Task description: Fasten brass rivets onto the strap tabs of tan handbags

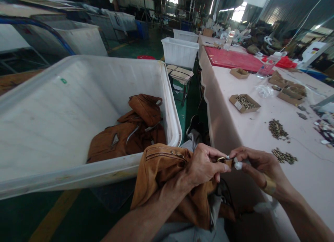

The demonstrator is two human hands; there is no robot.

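A brown fabric bag (pixel 159 169) with a zipper and dark inner parts lies across my lap. My left hand (pixel 205 163) is closed on a narrow brown strap (pixel 229 162) of the bag, close to a brass-coloured ring (pixel 221 159). Pinching the strap's other end, my right hand (pixel 261 165) has its thumb and forefinger closed together. White wrapping covers a fingertip of that hand, and a yellowish band crosses it near the thumb base. Any small part between the right fingertips is hidden.
On my left stands a large white bin (pixel 173 130) with several brown bags (pixel 114 141) inside. The pink-covered table (pixel 242 134) on my right carries a cardboard box (pixel 244 103) of small metal pieces, loose piles of fasteners (pixel 278 130) and a clear bottle (pixel 266 69).
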